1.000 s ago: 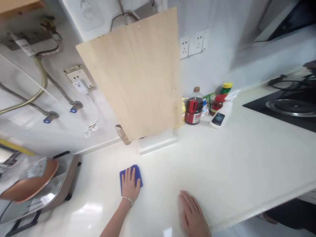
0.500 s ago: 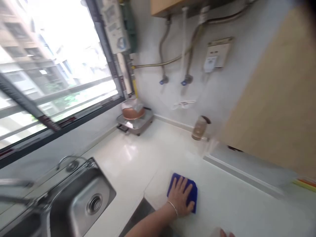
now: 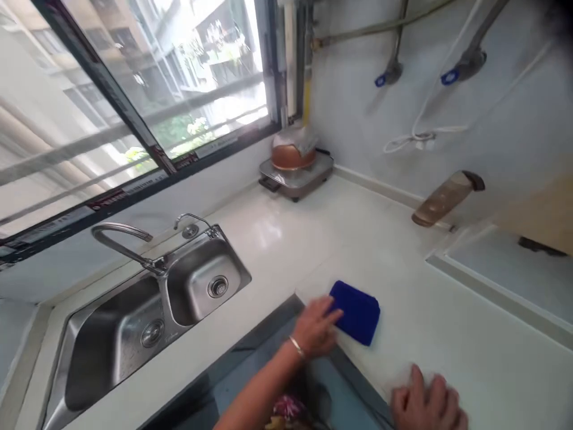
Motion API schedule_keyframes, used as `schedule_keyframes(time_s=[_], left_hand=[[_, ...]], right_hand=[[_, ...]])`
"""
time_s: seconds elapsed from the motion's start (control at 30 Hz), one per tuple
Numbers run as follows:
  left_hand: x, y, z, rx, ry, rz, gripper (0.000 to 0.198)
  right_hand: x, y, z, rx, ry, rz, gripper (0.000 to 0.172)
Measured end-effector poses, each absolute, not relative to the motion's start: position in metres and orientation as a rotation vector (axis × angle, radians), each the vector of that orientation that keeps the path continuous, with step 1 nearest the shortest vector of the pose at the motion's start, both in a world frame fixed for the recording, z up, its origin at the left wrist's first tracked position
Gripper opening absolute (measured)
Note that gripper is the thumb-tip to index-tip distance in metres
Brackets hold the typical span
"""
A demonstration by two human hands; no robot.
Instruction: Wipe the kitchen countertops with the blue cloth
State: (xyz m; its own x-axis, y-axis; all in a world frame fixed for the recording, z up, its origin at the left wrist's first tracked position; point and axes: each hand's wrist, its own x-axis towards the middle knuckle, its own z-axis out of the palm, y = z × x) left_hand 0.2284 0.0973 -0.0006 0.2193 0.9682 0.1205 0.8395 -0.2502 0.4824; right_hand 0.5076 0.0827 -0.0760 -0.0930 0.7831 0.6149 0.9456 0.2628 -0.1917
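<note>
Blue cloth lay flat on counter, right of sink. Left hand, blurred, overlapped its left edge; couldn't tell if gripping. Right hand, near right, fingers loosely spread, nothing visible held. Risk: so little overlap, a sideways tug could bunch the cloth or drop it over the near edge. Far: copper-coloured pot on griddle, tube-shaped object right; both obstructed only the far counter.

Blue cloth partly hidden at left
</note>
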Motion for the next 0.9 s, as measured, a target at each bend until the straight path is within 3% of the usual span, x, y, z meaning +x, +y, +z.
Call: schedule_keyframes(time_s=[0.13,0.23,0.43,0.6,0.9], left_hand=[[0.143,0.029,-0.006,1.793,2.369,0.646,0.053],[0.084,-0.022,-0.016,1.655,2.613,0.493,0.058],[0.038,-0.075,-0.010,1.849,2.434,0.182,0.064],[0.033,-0.069,-0.011,1.872,2.448,0.132,0.065],[0.037,-0.066,-0.013,1.789,2.428,0.155,0.072]], right_hand=[[0.511,0.078,-0.053,-1.643,-2.101,-0.257,0.070],[0.511,0.077,-0.047,-1.720,-2.128,-0.242,0.063],[0.513,0.081,-0.033,-1.743,-2.095,-0.091,0.058],[0.455,0.147,-0.006,-1.390,-2.224,0.282,0.060],[0.389,0.219,-0.031,-1.144,-2.594,0.287,0.057]])
